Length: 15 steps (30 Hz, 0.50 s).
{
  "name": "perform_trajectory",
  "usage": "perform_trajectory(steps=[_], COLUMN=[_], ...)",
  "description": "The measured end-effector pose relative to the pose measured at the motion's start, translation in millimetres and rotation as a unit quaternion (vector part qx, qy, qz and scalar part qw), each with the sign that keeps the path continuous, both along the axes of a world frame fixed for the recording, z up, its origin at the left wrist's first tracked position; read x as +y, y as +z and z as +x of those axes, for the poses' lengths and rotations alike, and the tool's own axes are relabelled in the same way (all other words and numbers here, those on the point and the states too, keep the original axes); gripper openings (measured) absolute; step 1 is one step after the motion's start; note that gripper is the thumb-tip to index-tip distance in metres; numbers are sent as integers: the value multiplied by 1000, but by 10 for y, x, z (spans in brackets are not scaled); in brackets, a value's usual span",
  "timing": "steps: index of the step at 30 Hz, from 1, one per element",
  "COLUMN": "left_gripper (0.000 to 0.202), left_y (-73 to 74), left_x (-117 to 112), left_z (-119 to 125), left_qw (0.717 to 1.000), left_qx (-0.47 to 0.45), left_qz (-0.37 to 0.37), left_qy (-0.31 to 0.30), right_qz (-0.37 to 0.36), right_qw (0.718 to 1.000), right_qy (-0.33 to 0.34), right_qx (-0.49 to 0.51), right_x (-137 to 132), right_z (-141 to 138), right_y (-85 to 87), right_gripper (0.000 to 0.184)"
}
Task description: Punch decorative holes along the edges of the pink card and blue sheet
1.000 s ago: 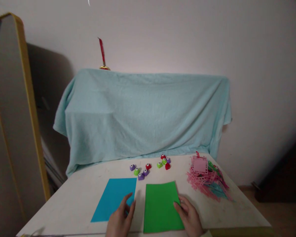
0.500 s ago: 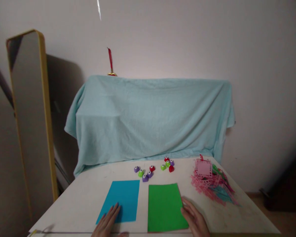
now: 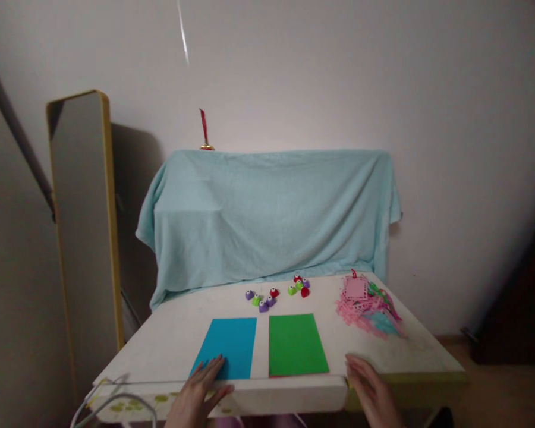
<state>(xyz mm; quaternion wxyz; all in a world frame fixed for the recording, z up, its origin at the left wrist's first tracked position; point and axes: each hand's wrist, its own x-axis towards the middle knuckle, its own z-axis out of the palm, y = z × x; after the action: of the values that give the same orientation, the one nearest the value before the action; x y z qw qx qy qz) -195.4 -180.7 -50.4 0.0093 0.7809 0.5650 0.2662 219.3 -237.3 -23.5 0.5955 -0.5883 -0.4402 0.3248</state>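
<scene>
Head view, blue sheet: the flat, rectangular bright blue sheet (image 3: pixel 234 345) lies near the tabletop's front edge, left of centre; its long axis appears to run front to back, its near short edge close to the front edge of the white tabletop (image 3: pixel 160 345).
Green sheet: the flat, rectangular bright green sheet (image 3: pixel 296 345) lies beside it on the right, apart from it, long axis also front to back; a thin red line shows along its near edge.
Left hand: the left hand (image 3: pixel 200 389) is open, palm down, fingers nearly straight and close together, thumb spread aside; the fingertips rest on the blue sheet's near left part, grasping nothing visible.
Right hand: the right hand (image 3: pixel 372 389) is partly open, fingers loosely bent, at the front edge, right of and apart from the green sheet; nothing shows in it, and I cannot tell whether it touches the tabletop.
Edges and room: a pale strip separates the sheets; wider white surface runs from the blue sheet to the left edge, and from the green sheet to the pink shredded heap (image 3: pixel 361 312) toward the back right corner.
Behind: small red, green and purple eyed pieces (image 3: pixel 263 307) stand in two clusters between the sheets and the back edge.
</scene>
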Motion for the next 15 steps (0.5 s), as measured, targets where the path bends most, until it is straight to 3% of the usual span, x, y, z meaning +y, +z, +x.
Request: perform_trajectory(steps=[7, 10, 13, 15], left_gripper=[48, 45, 42, 44], left_y=[162, 83, -40, -97], left_x=[-79, -121, -144, -153], left_z=[102, 177, 258, 307], left_qw=[1000, 999, 997, 995], left_qx=[-4, -3, -9, -6], left_qz=[-16, 23, 67, 90], left_qy=[12, 31, 35, 38], right_qz=[-10, -11, -18, -43], right_qw=[1000, 999, 999, 996], right_qy=[13, 20, -13, 6], right_qx=[3, 22, 50, 75], right_x=[-364, -471, -531, -559], right_z=[70, 45, 6, -15], right_y=[4, -55, -141, -204], right_gripper=[47, 48, 49, 51])
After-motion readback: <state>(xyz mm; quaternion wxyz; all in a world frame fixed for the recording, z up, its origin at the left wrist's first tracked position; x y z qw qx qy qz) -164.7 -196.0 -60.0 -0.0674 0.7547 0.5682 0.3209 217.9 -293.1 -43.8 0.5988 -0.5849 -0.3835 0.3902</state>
